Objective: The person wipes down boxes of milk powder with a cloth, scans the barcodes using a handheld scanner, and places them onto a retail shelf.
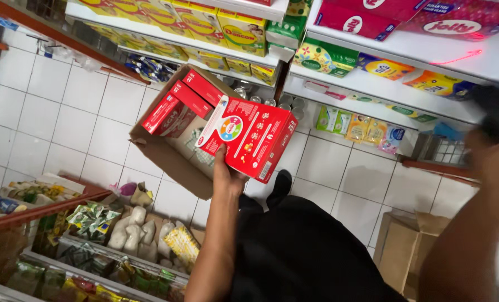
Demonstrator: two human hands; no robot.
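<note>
**Head view: red box in your left hand, right hand blurred**

Head view looks down past your dark clothing at a shop aisle. Your right hand (493, 148) sits at the right edge, blurred; it seems to carry a dark object (498, 112) with a blue tip, but you cannot tell what it is or how the fingers close. Your left hand (226, 174) grips the lower edge of one red box (246, 137), fingers wrapped behind it so only the thumb side shows. That box is held in the air just in front of an open cardboard carton (168, 156), which is tilted and still holds three more red boxes (177, 106), packed side by side; what supports the carton is hidden behind your arm.

The floor (53, 112) is white tile. White shelves (372, 78) run along the top, stocked with yellow, green and red packages, cut off by the frame. A second cardboard carton (400, 251) stands on the floor at lower right. At lower left, a rack (93, 246) of small packets is too cluttered to count.
</note>
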